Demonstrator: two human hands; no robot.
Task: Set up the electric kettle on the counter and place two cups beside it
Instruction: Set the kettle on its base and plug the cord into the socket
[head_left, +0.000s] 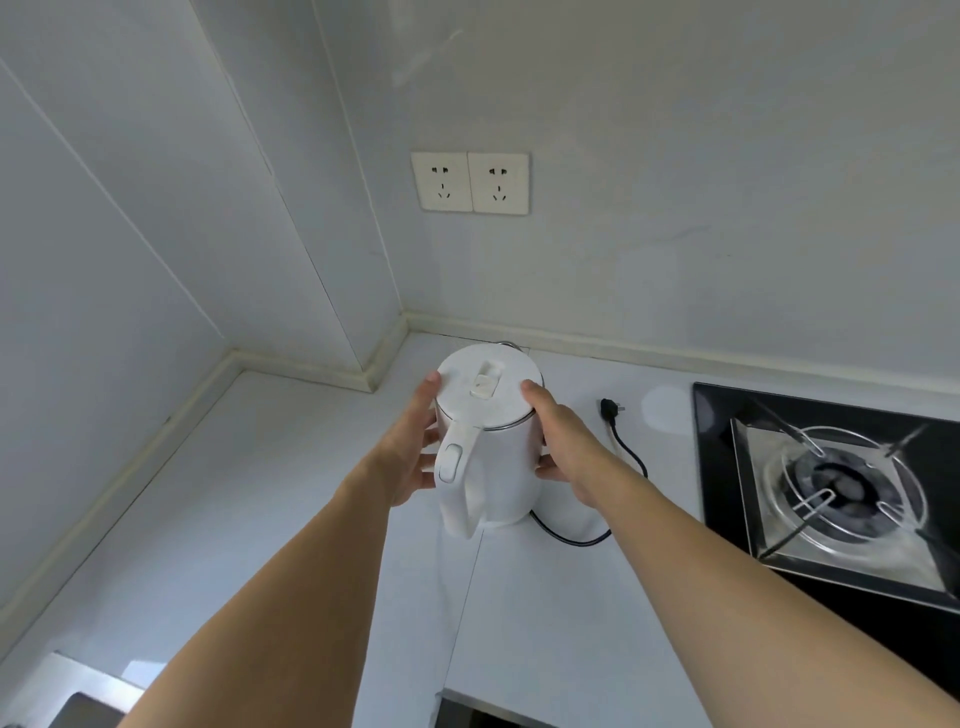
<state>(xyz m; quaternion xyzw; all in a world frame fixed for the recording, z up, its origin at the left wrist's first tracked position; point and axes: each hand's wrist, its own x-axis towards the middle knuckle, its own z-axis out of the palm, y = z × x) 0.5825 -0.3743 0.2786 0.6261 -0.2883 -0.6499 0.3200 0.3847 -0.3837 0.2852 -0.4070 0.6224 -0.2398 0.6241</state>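
A white electric kettle (488, 441) stands upright on the white counter (291, 509) near the back corner, its handle turned toward me. My left hand (413, 449) holds its left side with fingers wrapped round the body. My right hand (563, 447) holds the right side the same way. A black power cord (623, 447) runs out from under the kettle's base and curls to the right, ending in an unplugged black plug (609, 407) lying on the counter. No cups are in view.
A double wall socket (470, 182) sits on the back wall above the kettle, both outlets unused. A black gas hob with a steel burner (852, 493) fills the right side. A sink edge (67, 691) shows at the lower left.
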